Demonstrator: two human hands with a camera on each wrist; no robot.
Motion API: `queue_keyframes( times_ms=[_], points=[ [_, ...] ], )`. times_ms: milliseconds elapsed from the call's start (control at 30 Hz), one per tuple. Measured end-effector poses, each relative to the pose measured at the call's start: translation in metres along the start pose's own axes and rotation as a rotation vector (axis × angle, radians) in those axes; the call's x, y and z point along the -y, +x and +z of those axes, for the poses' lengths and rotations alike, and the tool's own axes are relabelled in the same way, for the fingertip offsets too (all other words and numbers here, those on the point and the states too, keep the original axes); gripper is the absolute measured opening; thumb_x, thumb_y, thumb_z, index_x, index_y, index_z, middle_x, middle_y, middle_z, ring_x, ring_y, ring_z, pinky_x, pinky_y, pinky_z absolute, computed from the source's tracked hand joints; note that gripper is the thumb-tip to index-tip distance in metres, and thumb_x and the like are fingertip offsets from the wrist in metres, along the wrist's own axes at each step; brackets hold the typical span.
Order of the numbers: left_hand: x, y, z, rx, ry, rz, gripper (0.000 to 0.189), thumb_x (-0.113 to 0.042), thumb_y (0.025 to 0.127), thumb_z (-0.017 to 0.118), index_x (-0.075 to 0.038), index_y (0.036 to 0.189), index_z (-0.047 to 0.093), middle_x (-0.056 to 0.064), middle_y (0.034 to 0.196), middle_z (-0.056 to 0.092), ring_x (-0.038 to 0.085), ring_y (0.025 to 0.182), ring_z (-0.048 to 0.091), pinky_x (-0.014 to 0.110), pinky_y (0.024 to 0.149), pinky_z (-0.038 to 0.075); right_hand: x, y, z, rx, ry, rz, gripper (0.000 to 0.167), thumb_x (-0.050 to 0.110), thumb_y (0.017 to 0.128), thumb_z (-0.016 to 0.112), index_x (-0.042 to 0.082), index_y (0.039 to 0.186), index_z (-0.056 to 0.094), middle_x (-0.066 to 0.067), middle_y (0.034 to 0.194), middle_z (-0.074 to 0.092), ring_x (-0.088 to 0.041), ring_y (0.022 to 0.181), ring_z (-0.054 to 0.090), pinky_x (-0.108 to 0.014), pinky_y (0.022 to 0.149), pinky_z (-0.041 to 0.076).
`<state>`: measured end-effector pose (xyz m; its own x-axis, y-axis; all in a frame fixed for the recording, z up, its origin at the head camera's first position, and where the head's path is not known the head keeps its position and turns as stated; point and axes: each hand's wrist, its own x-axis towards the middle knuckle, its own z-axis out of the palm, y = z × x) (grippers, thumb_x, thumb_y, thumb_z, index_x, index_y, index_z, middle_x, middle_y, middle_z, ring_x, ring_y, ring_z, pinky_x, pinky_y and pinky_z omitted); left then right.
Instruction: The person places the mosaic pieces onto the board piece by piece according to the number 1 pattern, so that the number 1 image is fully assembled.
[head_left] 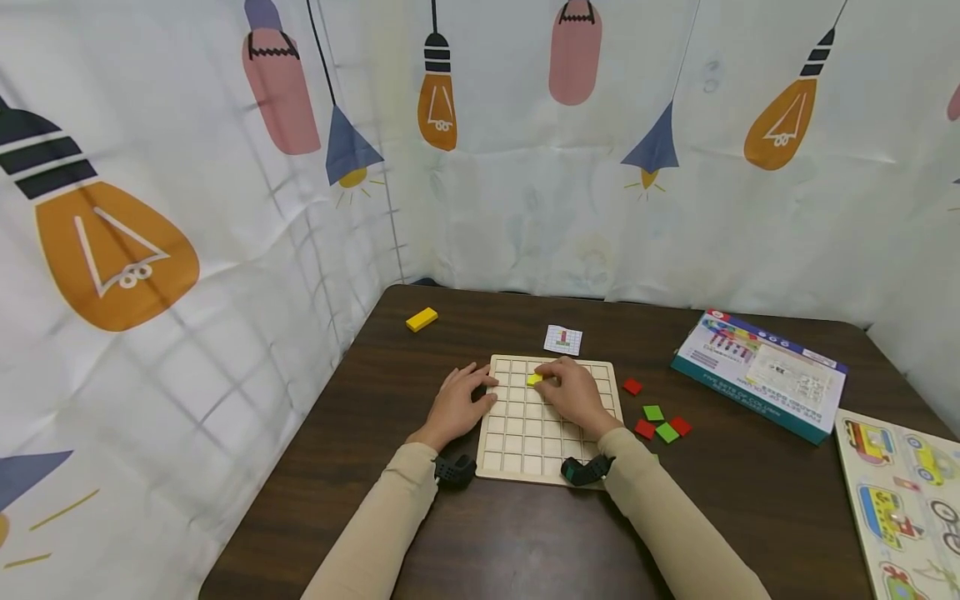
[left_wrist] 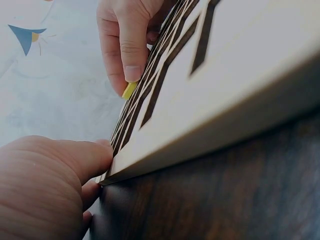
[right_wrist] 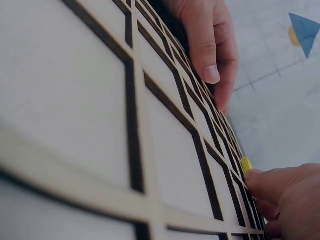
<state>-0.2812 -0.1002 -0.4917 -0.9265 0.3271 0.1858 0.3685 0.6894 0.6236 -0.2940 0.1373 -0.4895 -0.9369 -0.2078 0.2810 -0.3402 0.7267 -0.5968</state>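
A light wooden board (head_left: pixel 517 454) with a grid of square cells lies on the table. Over its upper part my right hand (head_left: pixel 574 393) pinches a small yellow tile (head_left: pixel 533 379) between thumb and fingers. The left wrist view shows the yellow tile (left_wrist: pixel 129 91) tilted against the grid. My left hand (head_left: pixel 454 403) rests at the board's left edge, its thumb and fingertips touching the rim. In the right wrist view, the left hand's thumb (right_wrist: pixel 210 74) is on the far side of the grid.
Loose red tiles (head_left: pixel 632 386) and green tiles (head_left: pixel 666 432) lie right of the board. Behind it is a small pattern card (head_left: pixel 562 340). A yellow block (head_left: pixel 422 319) sits far left. A game box (head_left: pixel 761 371) and a picture board (head_left: pixel 900 500) occupy the right side.
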Motion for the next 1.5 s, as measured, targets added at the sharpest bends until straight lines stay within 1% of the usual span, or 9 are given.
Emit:
queue_keyframes(
  times_ms=[133,300,467,567,767,1100,1200,1367,1500],
  points=[
    [0.000,-0.001,0.000,0.001,-0.005,-0.007,0.027,-0.027,0.097,0.062,-0.016,0.121,0.068,0.003,0.150,0.045,0.024,0.145,0.029,0.045,0.122,0.011,0.000,0.000,0.000,0.016,0.000,-0.001,0.026,0.020,0.089,0.073,0.012,0.114,0.074,-0.002,0.104,0.063,-0.016,0.076,0.050,-0.032,0.065,0.043],
    [-0.001,-0.003,0.000,0.002,-0.006,-0.003,0.027,-0.027,0.098,0.061,-0.015,0.121,0.068,0.005,0.150,0.045,0.025,0.145,0.030,0.046,0.122,0.012,0.001,-0.001,-0.001,0.030,0.002,-0.005,0.025,0.020,0.089,0.072,0.012,0.114,0.074,-0.002,0.100,0.061,-0.016,0.073,0.048,-0.031,0.063,0.042],
    [-0.002,-0.002,-0.001,-0.003,-0.007,0.002,0.027,-0.027,0.098,0.060,-0.014,0.121,0.068,0.006,0.150,0.045,0.026,0.145,0.029,0.046,0.122,0.012,0.003,0.000,-0.002,0.023,0.007,-0.017,0.025,0.018,0.090,0.072,0.010,0.114,0.074,-0.003,0.098,0.061,-0.016,0.071,0.048,-0.031,0.061,0.041],
    [-0.002,-0.001,0.000,-0.002,-0.002,-0.004,0.028,-0.028,0.098,0.060,-0.015,0.122,0.068,0.004,0.150,0.045,0.024,0.145,0.029,0.044,0.123,0.011,0.003,0.000,-0.003,0.024,0.009,-0.015,0.025,0.018,0.090,0.071,0.010,0.114,0.073,-0.003,0.098,0.061,-0.016,0.071,0.047,-0.032,0.061,0.041],
    [-0.002,-0.001,0.000,-0.003,-0.006,-0.006,0.027,-0.028,0.098,0.060,-0.015,0.121,0.068,0.004,0.150,0.046,0.023,0.145,0.029,0.043,0.123,0.010,0.001,0.000,-0.003,0.036,0.022,0.001,0.025,0.017,0.090,0.069,0.011,0.114,0.074,-0.003,0.102,0.062,-0.016,0.074,0.048,-0.032,0.064,0.041],
    [-0.001,0.000,-0.001,-0.005,-0.008,-0.006,0.028,-0.027,0.098,0.060,-0.015,0.122,0.068,0.004,0.150,0.045,0.024,0.145,0.029,0.043,0.123,0.010,0.000,0.001,-0.003,0.022,0.025,-0.030,0.027,0.015,0.090,0.066,0.010,0.115,0.072,-0.003,0.099,0.062,-0.016,0.073,0.048,-0.032,0.063,0.042],
    [-0.001,0.000,0.000,-0.004,-0.004,-0.007,0.028,-0.028,0.098,0.060,-0.015,0.122,0.068,0.004,0.150,0.045,0.024,0.145,0.030,0.043,0.123,0.010,0.000,-0.001,-0.005,0.023,0.046,-0.036,0.028,0.016,0.091,0.065,0.009,0.117,0.072,-0.004,0.100,0.063,-0.017,0.078,0.053,-0.034,0.068,0.045],
    [-0.001,-0.002,0.001,-0.006,-0.008,-0.007,0.028,-0.028,0.098,0.060,-0.015,0.121,0.068,0.003,0.150,0.045,0.023,0.145,0.030,0.043,0.123,0.010,0.000,-0.008,-0.013,0.049,0.080,-0.030,0.030,0.019,0.094,0.062,0.008,0.122,0.069,-0.005,0.109,0.066,-0.020,0.089,0.059,-0.039,0.078,0.051],
    [-0.001,-0.001,0.000,-0.006,-0.005,-0.005,0.028,-0.028,0.099,0.060,-0.015,0.122,0.068,0.002,0.150,0.045,0.023,0.145,0.029,0.043,0.123,0.010,0.003,-0.015,-0.025,0.044,0.097,-0.011,0.030,0.021,0.097,0.062,0.010,0.123,0.068,-0.006,0.113,0.066,-0.023,0.095,0.061,-0.042,0.079,0.054]
  ],
)
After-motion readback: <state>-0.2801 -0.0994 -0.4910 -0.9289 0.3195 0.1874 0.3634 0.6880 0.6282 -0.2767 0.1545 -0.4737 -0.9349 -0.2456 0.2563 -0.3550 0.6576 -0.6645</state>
